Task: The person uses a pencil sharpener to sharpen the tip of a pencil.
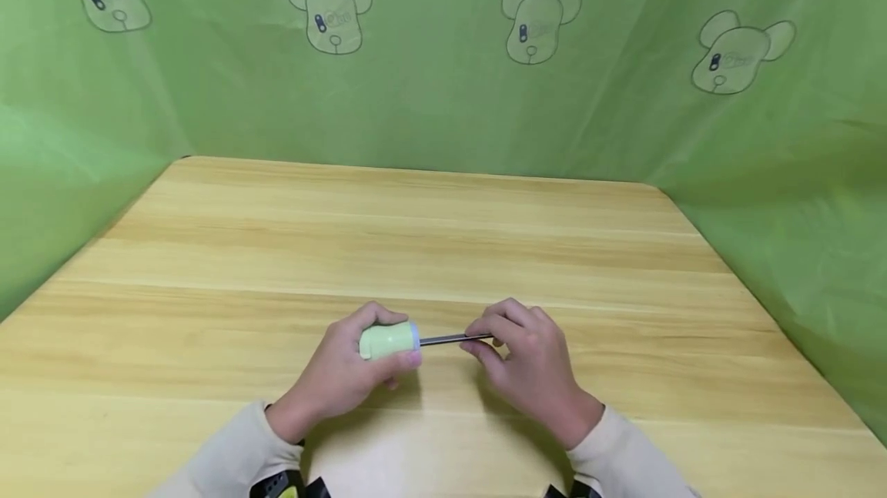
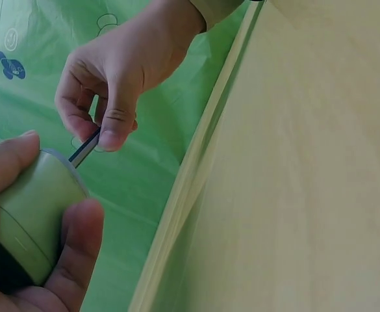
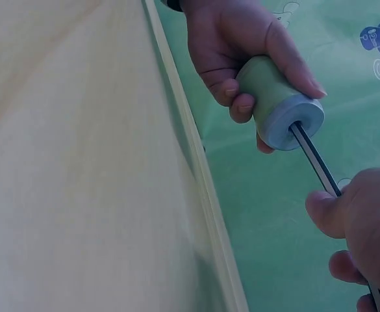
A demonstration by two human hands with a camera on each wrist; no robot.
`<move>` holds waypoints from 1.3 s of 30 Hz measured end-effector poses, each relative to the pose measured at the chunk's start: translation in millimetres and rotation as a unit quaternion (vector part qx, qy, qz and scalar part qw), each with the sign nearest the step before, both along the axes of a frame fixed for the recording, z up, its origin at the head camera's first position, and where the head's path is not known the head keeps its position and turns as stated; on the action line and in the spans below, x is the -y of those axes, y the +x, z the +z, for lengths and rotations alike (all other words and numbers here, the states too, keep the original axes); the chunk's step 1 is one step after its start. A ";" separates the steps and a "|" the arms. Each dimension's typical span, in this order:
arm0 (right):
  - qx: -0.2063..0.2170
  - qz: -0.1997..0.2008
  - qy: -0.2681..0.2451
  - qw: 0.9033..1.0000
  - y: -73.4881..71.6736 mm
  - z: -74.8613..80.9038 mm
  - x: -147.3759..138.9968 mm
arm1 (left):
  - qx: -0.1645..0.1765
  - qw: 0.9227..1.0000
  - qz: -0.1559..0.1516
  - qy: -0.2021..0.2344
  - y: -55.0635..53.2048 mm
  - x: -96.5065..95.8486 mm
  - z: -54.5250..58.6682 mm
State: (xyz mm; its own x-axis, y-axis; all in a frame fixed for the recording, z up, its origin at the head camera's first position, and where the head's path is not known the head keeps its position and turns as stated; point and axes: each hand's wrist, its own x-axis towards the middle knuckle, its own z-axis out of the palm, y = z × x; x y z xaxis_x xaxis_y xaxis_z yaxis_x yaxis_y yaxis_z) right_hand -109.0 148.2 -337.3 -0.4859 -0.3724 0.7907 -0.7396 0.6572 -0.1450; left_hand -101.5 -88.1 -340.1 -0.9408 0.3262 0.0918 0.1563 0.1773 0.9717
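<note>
Head: green cylinder (image 1: 384,342) sits at 7 o'clock of center, off the table (image 1: 443,252) by the look of the shadows. Left hand (image 1: 342,375) wraps it, opened only as wide as its body, thumb on the near side, fingers on the far side. Striped stick (image 1: 446,339) leaves its pale blue end (image 1: 414,335) toward 3 o'clock. Right hand (image 1: 535,359) at 5 o'clock has the stick pinched between thumb and fingertips, almost no gap. Progress, my read: mid-step. Stick and cylinder are lined up and joined; neither has been let go or set down. Around: green sheet (image 1: 430,113) with printed animal heads from 10 to 2 o'clock, pale sleeves (image 1: 232,448) and black wrist gear (image 1: 277,485) low at 7 and 5.

Left wrist: cylinder at 8 o'clock, left thumb and a finger either side of it. Stick points to 1 o'clock, into the right hand's pinch. Cylinder's back end looks dark; part or shadow, can't tell. Table fills 3 o'clock.

Right wrist: best look. Cylinder at 2 o'clock, stick running into a hole in the blue end, heading out to 5. So insertion is done; depth is hidden, and whether it's turning, can't tell. Left over: the two parts aren't separated. Right fingers block much of the outer stick; a dark bit near 4 o'clock is likely more of it. Table edge runs from 11 to 5, touching neither part.
</note>
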 end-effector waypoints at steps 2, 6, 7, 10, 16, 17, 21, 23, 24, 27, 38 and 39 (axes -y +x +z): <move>-0.008 0.001 -0.002 1.000 -0.9 -0.4 0.3 | -0.002 1.000 -0.001 -0.002 -0.4 0.3 0.0; -0.066 -0.003 -0.020 0.998 -3.4 0.6 0.9 | -0.005 1.000 -0.012 0.002 -1.3 0.1 2.3; -0.084 -0.004 -0.026 0.996 -4.2 1.1 1.3 | -0.005 1.000 -0.015 0.003 -1.5 0.1 2.9; -0.133 0.002 -0.043 0.990 -6.8 1.2 2.3 | -0.006 1.000 -0.026 0.008 -1.4 0.7 4.5; -0.136 0.017 -0.033 0.990 -7.3 -2.7 2.5 | -0.046 0.998 -0.029 -0.014 -1.0 4.3 1.2; -0.126 0.020 -0.029 0.991 -6.7 -3.3 2.2 | -0.054 0.998 -0.030 -0.018 -0.6 4.7 0.3; -0.068 0.039 -0.029 0.997 -3.0 -5.7 1.3 | -0.088 0.995 -0.034 -0.032 0.9 6.1 -2.4; -0.029 0.049 -0.033 0.998 -0.9 -6.3 1.2 | -0.113 0.992 -0.033 -0.040 1.6 7.1 -2.7; -0.007 0.053 -0.034 0.998 0.2 -6.1 1.3 | -0.129 0.990 -0.031 -0.045 1.7 7.6 -2.8; 0.108 0.076 -0.037 0.991 3.5 -3.8 2.0 | -0.185 0.980 -0.022 -0.065 1.0 9.3 -3.6; 0.240 0.036 -0.026 0.970 6.7 1.6 -1.5 | -0.213 0.974 -0.018 -0.074 -1.3 4.3 -5.3; 0.219 0.028 -0.021 0.975 5.9 1.2 -1.8 | -0.206 0.976 -0.016 -0.070 -1.5 3.8 -4.7</move>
